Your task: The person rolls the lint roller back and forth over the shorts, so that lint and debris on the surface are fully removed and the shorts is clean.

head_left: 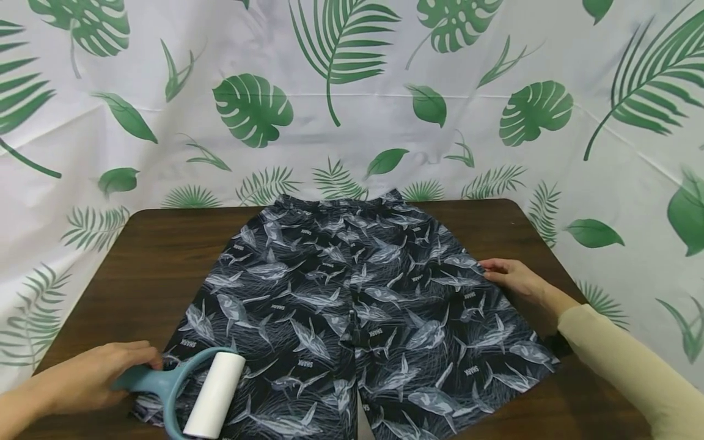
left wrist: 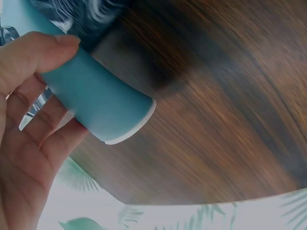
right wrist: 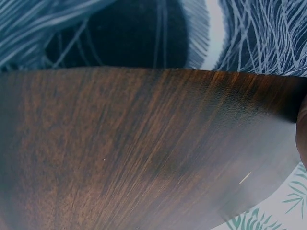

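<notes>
In the head view, a pair of dark shorts (head_left: pixel 330 293) with a grey shark print lies spread flat, waistband at the far side. My left hand (head_left: pixel 101 373) grips the blue handle of a lint roller (head_left: pixel 216 396), whose white roll overlaps the near left leg of the shorts. Thumb and fingers wrap that handle (left wrist: pixel 100 96) in the left wrist view. At the right side edge of the shorts, my right hand (head_left: pixel 514 278) touches the fabric with its fingertips, fingers fairly straight. Only a sliver of that hand (right wrist: pixel 301 129) enters the right wrist view.
The shorts lie on a dark brown wooden table (head_left: pixel 159 244) with rounded far corners. Behind and around it hangs a white cloth (head_left: pixel 181 146) printed with green leaves. Bare wood shows on both sides of the shorts.
</notes>
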{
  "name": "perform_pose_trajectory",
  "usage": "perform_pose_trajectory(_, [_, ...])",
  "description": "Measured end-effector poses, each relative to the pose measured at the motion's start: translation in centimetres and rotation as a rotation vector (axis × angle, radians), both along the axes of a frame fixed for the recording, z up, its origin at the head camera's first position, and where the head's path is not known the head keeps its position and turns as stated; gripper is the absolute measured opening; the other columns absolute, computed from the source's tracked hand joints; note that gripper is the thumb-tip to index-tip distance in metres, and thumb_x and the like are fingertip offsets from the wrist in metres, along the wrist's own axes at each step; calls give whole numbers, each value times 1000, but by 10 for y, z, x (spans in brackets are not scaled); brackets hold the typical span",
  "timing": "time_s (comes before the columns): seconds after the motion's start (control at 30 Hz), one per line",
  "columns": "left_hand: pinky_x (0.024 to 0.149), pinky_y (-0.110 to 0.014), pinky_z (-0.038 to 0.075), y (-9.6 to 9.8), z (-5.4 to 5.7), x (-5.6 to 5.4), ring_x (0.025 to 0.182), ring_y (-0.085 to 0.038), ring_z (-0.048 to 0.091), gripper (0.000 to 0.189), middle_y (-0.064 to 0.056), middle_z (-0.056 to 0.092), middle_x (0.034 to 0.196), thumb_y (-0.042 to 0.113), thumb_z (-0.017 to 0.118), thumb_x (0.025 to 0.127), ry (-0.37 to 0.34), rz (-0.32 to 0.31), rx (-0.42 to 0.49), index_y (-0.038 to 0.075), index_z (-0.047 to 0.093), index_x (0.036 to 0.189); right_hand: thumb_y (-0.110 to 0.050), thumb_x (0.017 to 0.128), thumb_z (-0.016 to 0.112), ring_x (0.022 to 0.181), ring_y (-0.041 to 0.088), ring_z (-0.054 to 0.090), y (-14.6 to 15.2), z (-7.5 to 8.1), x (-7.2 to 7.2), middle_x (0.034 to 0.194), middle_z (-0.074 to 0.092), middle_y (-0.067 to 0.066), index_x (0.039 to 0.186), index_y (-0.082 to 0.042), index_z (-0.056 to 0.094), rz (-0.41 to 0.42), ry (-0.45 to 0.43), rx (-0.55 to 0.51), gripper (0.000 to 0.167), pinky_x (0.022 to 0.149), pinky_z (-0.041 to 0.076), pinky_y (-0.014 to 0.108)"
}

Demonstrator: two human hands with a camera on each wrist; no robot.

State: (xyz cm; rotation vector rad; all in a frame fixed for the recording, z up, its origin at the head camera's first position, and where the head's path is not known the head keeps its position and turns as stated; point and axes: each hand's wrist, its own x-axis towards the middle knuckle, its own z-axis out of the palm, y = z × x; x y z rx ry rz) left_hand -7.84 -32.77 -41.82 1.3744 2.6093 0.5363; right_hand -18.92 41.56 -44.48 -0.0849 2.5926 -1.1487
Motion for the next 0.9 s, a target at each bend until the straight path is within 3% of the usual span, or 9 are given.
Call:
perform_pose_trajectory(0.1, [57,-23,46,-11,-1,0,80,8,46,61,19,52,95,-3,81,51,11,18,-12,27,57,99,-23,96,54,118,38,45,1,-1,0,132,46,31,133,10,43,-5,-2,0,51,98,37,50])
perform_pose_trajectory(0.3, [58,-21,46,-33,-5,0,79,9,46,62,21,51,94,-3,81,49,28,50,-19,26,57,98,-25,96,55,115,31,47,3,-4,0,132,47,29,133,9,44,-10,-2,6,52,93,42,37])
perform_pose_trajectory(0.57, [60,-18,48,-61,-12,2,78,9,49,63,23,53,92,-6,81,44,78,108,-8,24,58,95,-26,96,55,117,37,45,4,-5,-1,131,47,30,134,9,43,-15,-13,-16,53,98,37,51])
perform_pose_trajectory(0.77, [60,-10,41,-84,-18,4,75,10,46,65,25,51,89,-7,77,37,136,135,1,23,57,91,-27,96,54,112,28,49,5,-5,0,129,50,28,133,9,44,-2,-5,-10,53,91,42,33])
perform_pose_trajectory(0.9, [60,-12,41,-101,-17,5,75,13,44,55,26,51,86,-2,79,41,56,235,-114,18,58,88,-26,96,54,110,25,50,4,-4,1,128,50,28,133,9,44,-7,-4,-4,52,88,43,29])
